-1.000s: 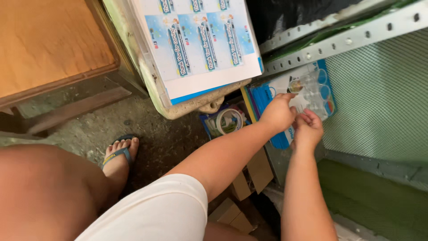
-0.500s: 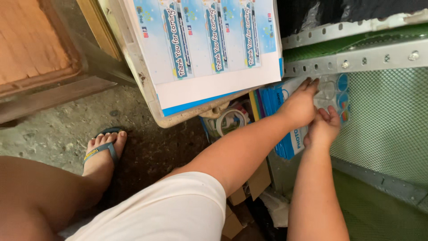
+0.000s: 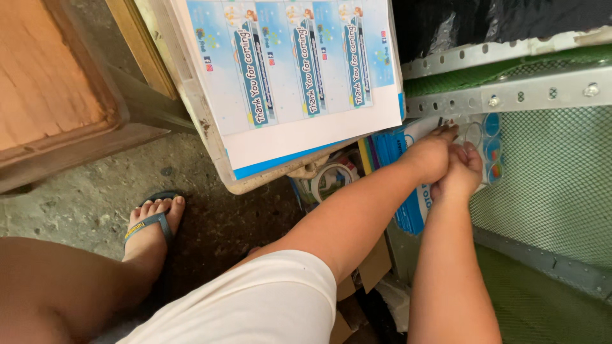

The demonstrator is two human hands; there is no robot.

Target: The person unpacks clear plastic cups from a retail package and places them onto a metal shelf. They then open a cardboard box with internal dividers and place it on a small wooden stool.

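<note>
Both hands reaching to clear plastic pack [image 3: 488, 143]; left hand [image 3: 430, 156] fingers stretching onto it, right hand [image 3: 460, 171] curling, grip unclear

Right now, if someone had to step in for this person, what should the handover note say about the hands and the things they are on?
Left hand: reaching forward, fingers resting on the clear blister pack with round coloured items; whether it grips is hidden.
Right hand: pressed beside the left, touching the same pack's lower part; grip not visible.
The pack stands against blue packets, beside green mesh and under a perforated metal rail.
A sheet of printed labels lies on a tray overhead.
Done: both hands are on the pack.
Left: the pack is not yet drawn out.
</note>
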